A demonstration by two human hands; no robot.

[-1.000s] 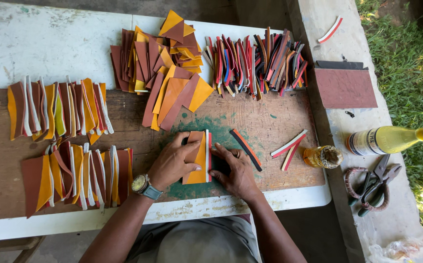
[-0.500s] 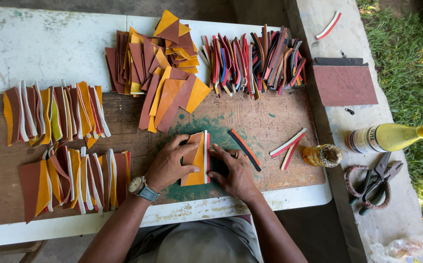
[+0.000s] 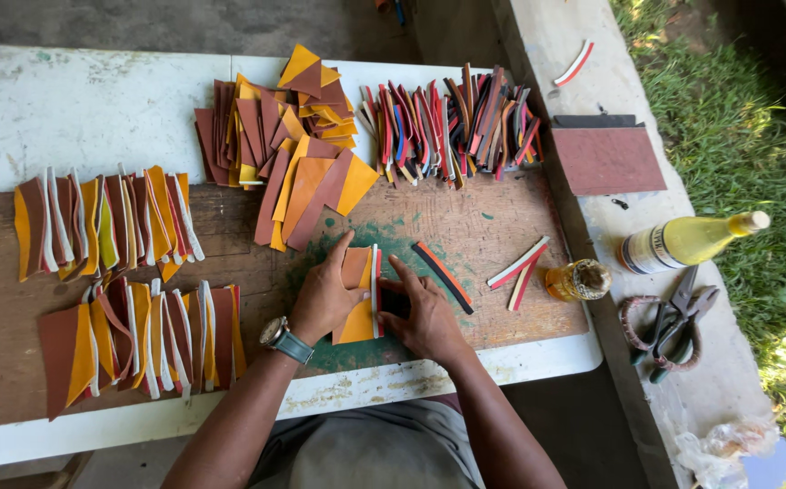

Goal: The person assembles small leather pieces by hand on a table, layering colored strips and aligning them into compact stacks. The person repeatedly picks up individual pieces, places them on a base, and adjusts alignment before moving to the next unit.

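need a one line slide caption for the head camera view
Both hands, left hand and right hand, press an orange-and-brown piece with a white-red strip flat on a wooden board.

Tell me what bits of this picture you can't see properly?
- Head view: most of the orange piece lies under the left hand.
- Whatever is under the right hand is covered; only a dark patch shows beside the fingers.
- The bottle label is too small to make out.
- The plastic bag is cut off near the bottom edge.
- The person's elbows run off the bottom edge.
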